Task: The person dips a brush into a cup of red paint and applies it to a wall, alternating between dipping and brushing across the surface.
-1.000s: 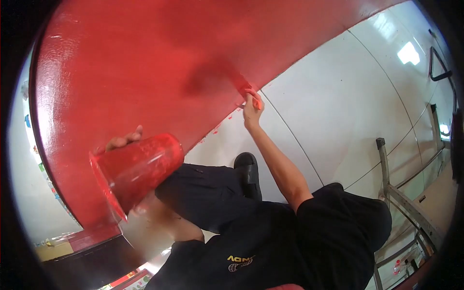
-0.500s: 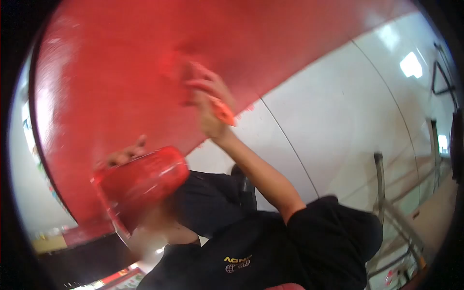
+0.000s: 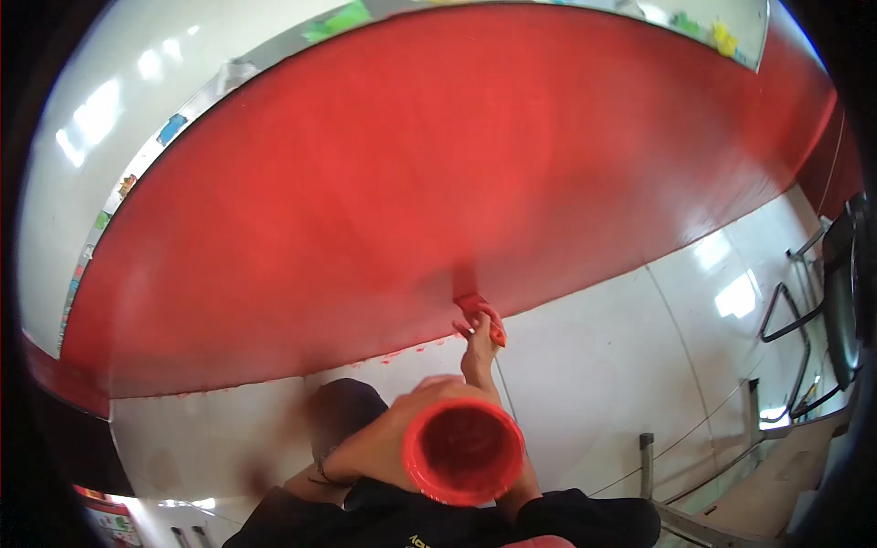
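My left hand [image 3: 395, 426] is wrapped round a red paint container [image 3: 418, 445], held close to my chest with its round opening facing up at me. The inside looks dark red and wet, though the paint level is hard to make out. Beyond it, my right hand [image 3: 479, 347] grips a paintbrush [image 3: 496, 332] with an orange handle. The brush's bristles rest against the low part of the red wall [image 3: 393, 155], just above the floor, and a darker red strip runs up from them. Part of my right forearm is hidden behind the container.
Pale floor tiles [image 3: 594, 347] meet the wall's lower edge, with red paint spots along it. A black chair [image 3: 839, 292] and metal furniture legs [image 3: 647, 466] stand at the right. My knee [image 3: 352, 406] is bent below the wall. Coloured cut-outs [image 3: 338, 20] line a board's edge above.
My view has turned and now takes in the whole red wall section. The container has come upright in front of me. The brush is now lower on the wall, near the floor.
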